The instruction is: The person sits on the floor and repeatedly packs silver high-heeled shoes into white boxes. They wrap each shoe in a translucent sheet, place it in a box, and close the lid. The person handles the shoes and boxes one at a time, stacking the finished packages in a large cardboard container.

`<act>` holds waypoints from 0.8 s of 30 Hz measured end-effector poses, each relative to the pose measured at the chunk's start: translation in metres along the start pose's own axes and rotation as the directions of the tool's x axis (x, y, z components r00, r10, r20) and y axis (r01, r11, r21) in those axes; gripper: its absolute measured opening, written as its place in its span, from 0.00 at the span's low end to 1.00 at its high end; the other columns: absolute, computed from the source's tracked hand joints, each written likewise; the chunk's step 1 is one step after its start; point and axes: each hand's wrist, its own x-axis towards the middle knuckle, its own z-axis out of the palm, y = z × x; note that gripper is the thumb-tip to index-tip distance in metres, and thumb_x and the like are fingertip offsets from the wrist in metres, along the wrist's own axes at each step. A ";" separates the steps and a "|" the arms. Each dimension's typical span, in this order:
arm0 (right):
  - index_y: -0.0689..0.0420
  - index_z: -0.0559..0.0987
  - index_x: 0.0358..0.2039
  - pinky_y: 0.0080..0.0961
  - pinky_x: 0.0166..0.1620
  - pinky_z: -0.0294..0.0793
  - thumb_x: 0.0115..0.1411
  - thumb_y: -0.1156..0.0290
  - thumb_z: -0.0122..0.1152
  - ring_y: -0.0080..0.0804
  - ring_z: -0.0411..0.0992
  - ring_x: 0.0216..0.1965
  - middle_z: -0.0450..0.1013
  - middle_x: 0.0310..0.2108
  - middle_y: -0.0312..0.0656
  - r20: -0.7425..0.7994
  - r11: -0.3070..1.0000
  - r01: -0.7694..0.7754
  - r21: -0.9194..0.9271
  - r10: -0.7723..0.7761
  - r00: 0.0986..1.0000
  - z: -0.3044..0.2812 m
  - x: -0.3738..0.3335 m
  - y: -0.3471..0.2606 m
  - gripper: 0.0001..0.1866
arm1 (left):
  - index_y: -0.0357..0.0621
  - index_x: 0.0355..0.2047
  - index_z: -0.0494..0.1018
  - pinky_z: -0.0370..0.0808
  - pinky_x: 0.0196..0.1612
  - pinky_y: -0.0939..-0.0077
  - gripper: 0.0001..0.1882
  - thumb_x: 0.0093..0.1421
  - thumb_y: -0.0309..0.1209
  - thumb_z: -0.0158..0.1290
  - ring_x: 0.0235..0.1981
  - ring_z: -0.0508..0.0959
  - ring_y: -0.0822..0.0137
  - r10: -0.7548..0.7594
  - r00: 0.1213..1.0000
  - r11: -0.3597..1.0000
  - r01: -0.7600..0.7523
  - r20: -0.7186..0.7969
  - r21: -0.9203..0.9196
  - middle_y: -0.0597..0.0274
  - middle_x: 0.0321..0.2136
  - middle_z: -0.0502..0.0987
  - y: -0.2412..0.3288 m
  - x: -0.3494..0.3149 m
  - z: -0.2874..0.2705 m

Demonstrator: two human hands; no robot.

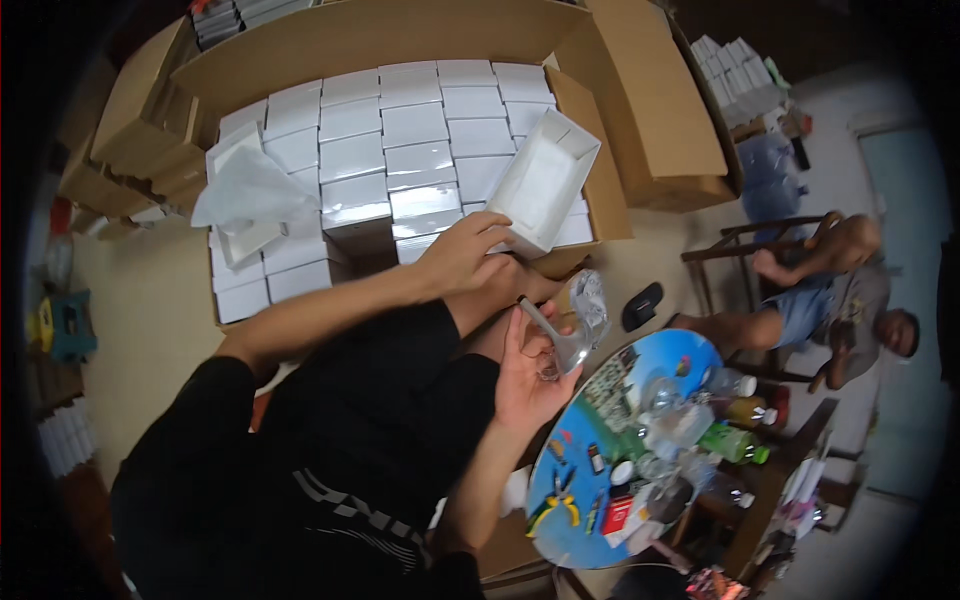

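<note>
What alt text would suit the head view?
A person's right hand holds a clear object while the left hand touches an open white box. Rows of white boxes sit in a large carton; bottles crowd a blue table.

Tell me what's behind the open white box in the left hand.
Behind the open white box, rows of white boxes sit in a large cardboard carton. The box and the left hand cover whatever lies directly beyond them.
</note>
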 end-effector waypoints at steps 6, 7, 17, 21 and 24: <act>0.64 0.74 0.52 0.54 0.73 0.39 0.56 0.79 0.56 0.40 0.64 0.62 0.68 0.59 0.51 -0.104 0.911 0.100 0.401 -0.063 0.993 0.030 0.017 0.006 0.21 | 0.40 0.38 0.79 0.74 0.53 0.58 0.13 0.51 0.27 0.58 0.46 0.79 0.52 -0.094 0.887 0.925 -0.090 0.453 0.369 0.46 0.38 0.80 -0.058 0.059 0.047; 0.65 0.72 0.54 0.53 0.73 0.39 0.56 0.80 0.57 0.40 0.64 0.63 0.67 0.59 0.51 -0.091 0.898 0.072 0.435 -0.036 0.995 0.031 0.020 0.004 0.23 | 0.40 0.36 0.80 0.75 0.51 0.58 0.11 0.51 0.27 0.58 0.43 0.80 0.52 -0.134 0.877 0.911 -0.074 0.461 0.406 0.47 0.36 0.80 -0.068 0.062 0.046; 0.72 0.65 0.59 0.49 0.69 0.59 0.55 0.77 0.60 0.49 0.55 0.68 0.55 0.67 0.53 -0.146 0.724 0.029 0.689 0.100 0.984 0.029 0.051 -0.016 0.31 | 0.33 0.55 0.72 0.74 0.53 0.61 0.34 0.49 0.41 0.55 0.49 0.78 0.45 -0.354 0.665 0.935 0.274 0.658 0.226 0.36 0.47 0.77 -0.108 0.105 0.019; 0.70 0.56 0.65 0.37 0.68 0.64 0.57 0.79 0.60 0.47 0.58 0.67 0.51 0.68 0.59 -0.216 0.808 0.086 0.583 0.053 0.975 0.032 0.072 -0.011 0.37 | 0.34 0.53 0.72 0.70 0.57 0.56 0.31 0.52 0.41 0.55 0.53 0.75 0.46 -0.551 0.729 0.833 0.510 0.406 0.215 0.39 0.51 0.75 -0.110 0.104 0.060; 0.68 0.61 0.62 0.40 0.67 0.65 0.59 0.77 0.59 0.47 0.61 0.65 0.61 0.64 0.54 -0.289 0.820 0.146 0.553 0.025 0.957 0.051 0.073 -0.009 0.32 | 0.37 0.51 0.74 0.66 0.57 0.38 0.26 0.52 0.36 0.58 0.57 0.71 0.49 -0.679 0.671 0.733 0.598 0.299 0.323 0.42 0.51 0.75 -0.095 0.109 0.083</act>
